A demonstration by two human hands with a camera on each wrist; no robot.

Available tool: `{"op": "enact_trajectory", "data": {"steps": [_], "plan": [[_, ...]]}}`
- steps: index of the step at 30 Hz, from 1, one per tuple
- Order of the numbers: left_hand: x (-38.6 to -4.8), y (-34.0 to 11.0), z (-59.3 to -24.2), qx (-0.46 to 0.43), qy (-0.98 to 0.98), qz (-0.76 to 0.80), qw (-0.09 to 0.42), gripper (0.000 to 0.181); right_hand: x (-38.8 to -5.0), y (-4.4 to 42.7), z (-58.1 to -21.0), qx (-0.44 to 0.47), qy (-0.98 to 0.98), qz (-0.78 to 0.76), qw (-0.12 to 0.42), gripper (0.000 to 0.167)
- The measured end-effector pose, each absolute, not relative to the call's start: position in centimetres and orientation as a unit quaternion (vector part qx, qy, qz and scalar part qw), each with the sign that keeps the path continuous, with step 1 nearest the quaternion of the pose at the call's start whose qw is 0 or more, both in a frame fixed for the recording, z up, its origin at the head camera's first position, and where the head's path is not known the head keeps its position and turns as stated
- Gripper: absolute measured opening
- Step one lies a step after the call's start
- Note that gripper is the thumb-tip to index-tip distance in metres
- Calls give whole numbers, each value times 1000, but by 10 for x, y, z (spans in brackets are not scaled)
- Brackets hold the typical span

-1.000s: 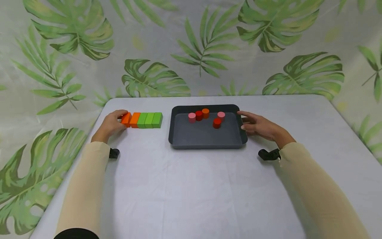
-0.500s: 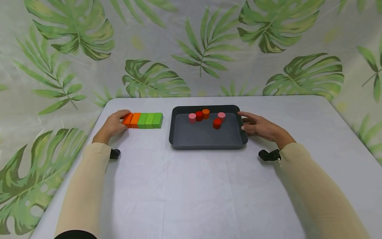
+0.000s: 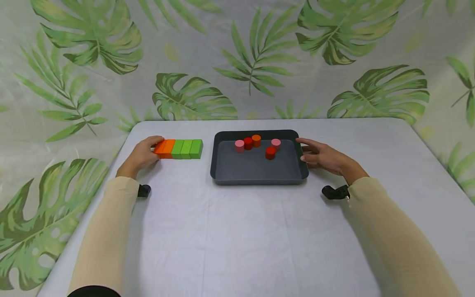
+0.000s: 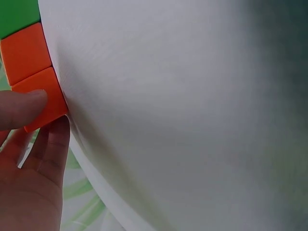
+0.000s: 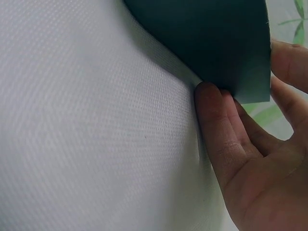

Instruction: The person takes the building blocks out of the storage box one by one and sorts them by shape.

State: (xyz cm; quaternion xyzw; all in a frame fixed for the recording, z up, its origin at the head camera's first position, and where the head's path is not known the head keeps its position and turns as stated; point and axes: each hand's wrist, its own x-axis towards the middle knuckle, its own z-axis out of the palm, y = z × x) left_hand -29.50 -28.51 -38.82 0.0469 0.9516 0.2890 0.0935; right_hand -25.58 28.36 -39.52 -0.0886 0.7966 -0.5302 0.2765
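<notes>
Across the near table: pale sleeves.
Left hand: clamped, thumb and fingers, on the end orange block.
Right hand: fingers apart, touching the right wall of the tray.
Block row: two orange, three green, touching, left of the tray.
Tray's far half: five cylinders, pink, red, orange.
Behind: leafy cloth.

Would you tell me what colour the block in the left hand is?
The block is orange, clearest in the left wrist view.

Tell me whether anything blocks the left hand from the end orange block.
Nothing visible does: the left hand grips the end orange block directly, and the other orange block sits on its far side.
</notes>
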Motion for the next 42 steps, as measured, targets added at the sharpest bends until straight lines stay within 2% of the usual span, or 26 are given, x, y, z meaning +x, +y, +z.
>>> {"op": "enact_trajectory", "data": {"steps": [16, 19, 25, 30, 42], "plan": [[-291, -288, -380, 61, 952, 286, 92, 72, -256, 282, -395, -83, 798, -530, 276, 78], [-285, -291, -371, 70, 954, 284, 69, 69, -256, 281, -395, -80, 798, -529, 276, 77], [-275, -288, -352, 83, 963, 258, -1, 48, -257, 282, -394, -81, 805, -521, 272, 76], [-270, -279, -341, 87, 962, 256, -26, 43, -257, 284, -394, -79, 805, -520, 273, 76], [-268, -245, -314, 145, 959, 244, -6, 38, -257, 281, -395, -87, 804, -522, 272, 77]]}}
